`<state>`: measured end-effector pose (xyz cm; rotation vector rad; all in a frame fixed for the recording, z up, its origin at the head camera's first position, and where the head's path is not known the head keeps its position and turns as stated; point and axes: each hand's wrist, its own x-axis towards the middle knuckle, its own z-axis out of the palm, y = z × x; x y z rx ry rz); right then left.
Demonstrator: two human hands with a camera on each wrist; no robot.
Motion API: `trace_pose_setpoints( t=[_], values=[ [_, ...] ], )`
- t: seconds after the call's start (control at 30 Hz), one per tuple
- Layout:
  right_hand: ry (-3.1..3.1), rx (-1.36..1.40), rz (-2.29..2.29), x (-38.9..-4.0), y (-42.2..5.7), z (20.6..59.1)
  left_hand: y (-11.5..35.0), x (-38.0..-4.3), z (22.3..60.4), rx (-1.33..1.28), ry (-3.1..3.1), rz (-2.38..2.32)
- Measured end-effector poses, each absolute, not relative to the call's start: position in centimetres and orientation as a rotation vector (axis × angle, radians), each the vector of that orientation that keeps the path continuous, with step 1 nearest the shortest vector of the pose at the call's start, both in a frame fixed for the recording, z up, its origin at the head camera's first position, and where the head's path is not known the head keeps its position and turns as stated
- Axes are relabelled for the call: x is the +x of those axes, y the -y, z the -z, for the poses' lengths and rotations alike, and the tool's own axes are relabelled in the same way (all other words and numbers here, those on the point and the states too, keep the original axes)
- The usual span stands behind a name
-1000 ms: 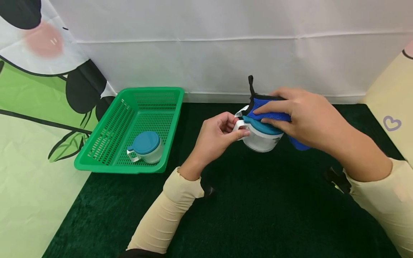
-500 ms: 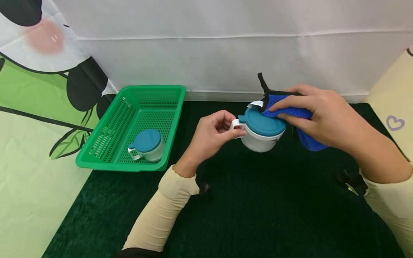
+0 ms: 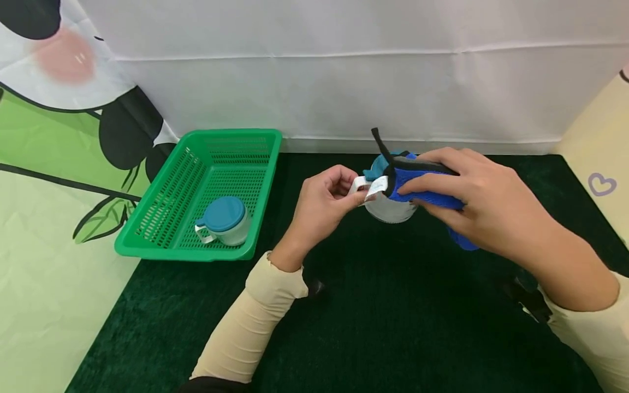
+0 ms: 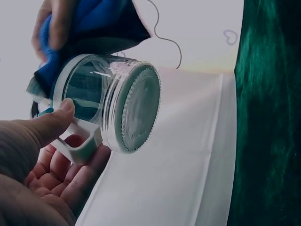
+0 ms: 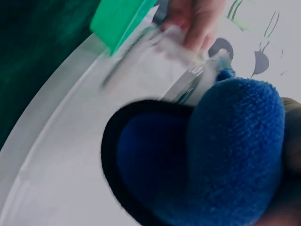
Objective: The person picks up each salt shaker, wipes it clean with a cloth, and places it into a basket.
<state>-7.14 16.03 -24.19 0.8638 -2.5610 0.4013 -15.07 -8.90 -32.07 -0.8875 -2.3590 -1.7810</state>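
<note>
In the head view my left hand (image 3: 321,202) pinches the white handle of a glass jar (image 3: 391,212) with a teal lid (image 3: 377,167). The jar hangs above the dark green cloth surface. From the left wrist view, its ridged glass base (image 4: 141,110) faces the camera and the thumb presses near the handle (image 4: 82,148). My right hand (image 3: 476,191) grips a folded blue cloth (image 3: 407,174) with black edging, a black loop and a white tag (image 3: 377,187). The cloth lies against the jar's lid side and hides much of the lid; the right wrist view is blurred around the jar.
A green plastic basket (image 3: 267,191) stands at the left. Inside it sits a similar jar (image 3: 231,229) with a blue lid. A white sheet (image 3: 344,98) forms the back wall, and printed panels stand at both sides.
The right hand and blue cloth first shifted right, showing more of the lid, then came back left and lower across the jar. The left hand keeps its hold, while the jar has tilted.
</note>
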Motion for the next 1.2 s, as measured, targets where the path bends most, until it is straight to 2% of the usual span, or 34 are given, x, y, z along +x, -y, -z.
trace_pose_setpoints(
  t=[0.2,0.33,0.53,0.7,0.87,1.0,1.2],
  values=[
    [2.670,0.704,-0.568,-8.5,-18.0,24.3,9.3,-15.2,31.9,-1.043,2.326,1.853],
    [2.718,0.738,-0.530,-9.6,-17.3,23.8,8.9,-15.0,32.0,-1.146,2.346,1.864],
    [2.637,0.811,-0.359,-8.0,-15.6,23.8,8.9,-14.8,32.0,-0.998,2.390,1.807],
    [2.629,0.771,-0.389,-6.8,-16.3,24.1,9.4,-15.1,31.7,-0.928,2.378,1.792],
    [2.697,0.703,-0.436,-7.9,-17.8,23.8,9.6,-15.3,31.6,-1.040,2.355,1.844],
    [2.721,0.772,-0.448,-9.2,-17.4,23.1,9.0,-15.0,31.7,-1.163,2.332,1.847],
    [2.607,0.912,-0.296,-8.2,-15.3,22.9,8.1,-14.7,31.6,-1.070,2.382,1.754]
  ],
)
